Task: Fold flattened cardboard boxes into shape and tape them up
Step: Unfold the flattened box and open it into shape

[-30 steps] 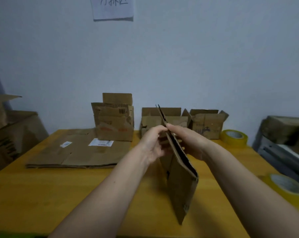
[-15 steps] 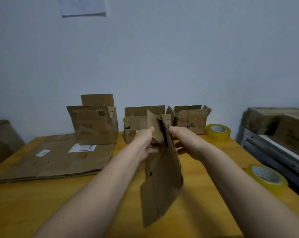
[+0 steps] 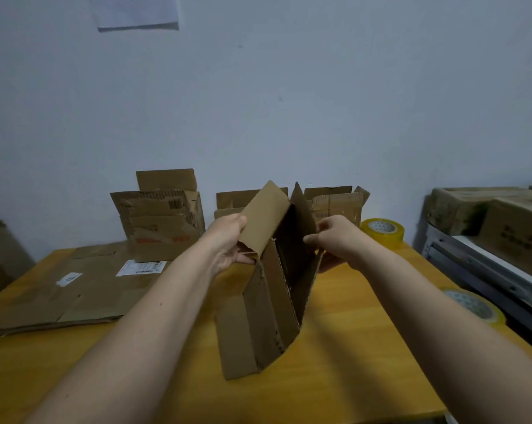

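centre of frame: cardboard box (image 3: 267,316), half opened, above wooden table (image 3: 335,377)
left hand (image 3: 228,243): grips left flap
right hand (image 3: 335,243): grips right wall
right edge: two tape rolls (image 3: 382,232)

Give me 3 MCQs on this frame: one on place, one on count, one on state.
1. Where is the far tape roll?
A. on the flat cardboard
B. at the table's back right corner
C. inside a box

2. How many yellow tape rolls show?
A. one
B. two
C. four

3. The box in hand is:
A. still flat
B. taped shut
C. partly opened

Key: 1 B, it sits on the wood by the wall. 2 B, the second roll lies at the right edge. 3 C, the left hand and right hand spread its walls, a dark gap between them.
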`<state>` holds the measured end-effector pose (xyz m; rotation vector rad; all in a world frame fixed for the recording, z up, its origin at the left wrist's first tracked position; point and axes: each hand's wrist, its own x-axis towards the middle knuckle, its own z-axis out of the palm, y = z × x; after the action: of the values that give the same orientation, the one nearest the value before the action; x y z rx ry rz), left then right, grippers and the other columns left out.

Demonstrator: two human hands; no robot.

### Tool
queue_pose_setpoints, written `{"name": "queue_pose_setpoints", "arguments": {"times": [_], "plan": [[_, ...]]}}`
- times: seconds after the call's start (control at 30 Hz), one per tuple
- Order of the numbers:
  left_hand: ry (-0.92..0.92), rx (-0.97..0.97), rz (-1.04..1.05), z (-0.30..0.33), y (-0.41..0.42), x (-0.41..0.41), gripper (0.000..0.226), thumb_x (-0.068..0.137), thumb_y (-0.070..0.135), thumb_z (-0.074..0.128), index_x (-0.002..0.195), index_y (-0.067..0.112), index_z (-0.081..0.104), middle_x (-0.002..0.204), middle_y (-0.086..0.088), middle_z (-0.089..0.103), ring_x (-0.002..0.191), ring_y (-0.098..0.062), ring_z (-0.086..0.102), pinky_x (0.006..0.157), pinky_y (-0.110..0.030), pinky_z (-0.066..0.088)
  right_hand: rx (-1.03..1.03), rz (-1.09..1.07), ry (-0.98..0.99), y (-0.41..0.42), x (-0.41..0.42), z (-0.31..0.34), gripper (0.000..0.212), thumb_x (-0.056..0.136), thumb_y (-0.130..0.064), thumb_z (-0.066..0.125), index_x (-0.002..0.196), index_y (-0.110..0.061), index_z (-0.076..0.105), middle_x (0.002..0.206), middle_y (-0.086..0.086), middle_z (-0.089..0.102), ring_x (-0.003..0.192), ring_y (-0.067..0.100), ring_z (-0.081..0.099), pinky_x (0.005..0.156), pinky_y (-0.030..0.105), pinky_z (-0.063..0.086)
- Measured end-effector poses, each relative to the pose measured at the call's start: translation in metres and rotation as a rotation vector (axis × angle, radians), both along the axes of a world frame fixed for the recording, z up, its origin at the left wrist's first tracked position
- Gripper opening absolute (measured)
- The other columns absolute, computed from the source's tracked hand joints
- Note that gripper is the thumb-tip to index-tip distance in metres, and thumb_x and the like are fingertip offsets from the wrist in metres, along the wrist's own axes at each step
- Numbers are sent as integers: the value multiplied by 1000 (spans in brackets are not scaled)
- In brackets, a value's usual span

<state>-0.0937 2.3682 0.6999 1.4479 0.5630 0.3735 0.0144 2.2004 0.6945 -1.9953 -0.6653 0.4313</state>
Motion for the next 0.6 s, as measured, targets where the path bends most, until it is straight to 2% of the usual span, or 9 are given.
{"name": "queue_pose_setpoints", "arguments": {"times": [0.1,0.27,0.37,0.43,0.5,0.53,0.6], "plan": [[-4,-48,10,1,15,-11,24,104,19,34,123,15,48,91,-13,63,92,-33,62,99,-65,40,31,-78,5,-5,4,0,9,96,-9,52,101,-6,59,94,16,64,68,27,70,54,33,59],[-19,-186,20,-9,28,-18,15,102,17,42,108,10,54,87,-11,64,87,-29,64,102,-67,35,18,-105,48,-8,4,1,12,96,-10,53,102,-1,58,93,19,65,70,28,69,53,33,59],[-2,-212,77,-21,25,-17,16,98,17,51,111,7,56,97,-11,65,95,-29,61,101,-70,32,19,-107,57,-7,4,1,10,94,-6,53,100,1,57,96,21,65,66,30,70,53,34,59],[24,-159,112,-23,18,-18,17,94,21,59,108,10,59,114,-13,64,105,-30,59,100,-69,33,14,-134,44,-6,4,2,14,95,-4,51,106,2,56,101,22,63,65,31,70,54,35,59],[57,-68,108,-19,8,-21,35,87,36,67,111,13,59,128,-12,59,114,-33,56,99,-68,35,3,-175,13,-3,6,1,20,95,-2,48,112,5,54,105,23,62,64,32,70,55,35,59],[70,-18,87,-15,2,-23,54,80,47,70,118,12,56,134,-12,53,120,-35,52,99,-67,37,0,-193,-5,-2,7,1,21,95,-1,47,113,5,54,105,23,62,64,32,70,56,36,60],[115,95,-8,-8,-11,-27,106,59,70,69,143,13,38,149,-12,36,131,-38,40,98,-64,40,3,-213,-40,2,8,0,20,93,0,47,111,6,55,101,23,62,65,32,70,62,40,61]]}}
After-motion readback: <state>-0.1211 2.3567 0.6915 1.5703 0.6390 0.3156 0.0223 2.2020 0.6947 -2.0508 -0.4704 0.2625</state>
